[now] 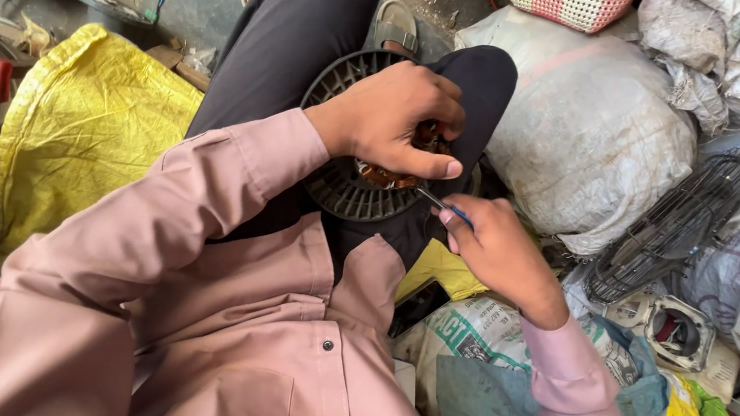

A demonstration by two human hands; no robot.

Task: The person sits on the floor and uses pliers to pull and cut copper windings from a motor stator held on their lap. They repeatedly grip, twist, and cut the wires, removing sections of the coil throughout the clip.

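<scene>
- Looking down at our lap, we see a black round slotted fan housing [349,193] resting on our dark trousers, against the raised knee.
- Our left hand [400,117] lies over the housing's middle, fingers curled and thumb pressed down on a coppery-brown motor winding [388,178] set in its centre.
- Our right hand [496,250] pinches a thin blue-handled tool [443,205]; its metal tip points at the winding, just under the left thumb.
- Just beside our left arm lies a yellow sack [82,129].
- Near the right hand sit a bulging white sack [591,129] and a dark wire fan grille [676,226] leaning against it.
</scene>
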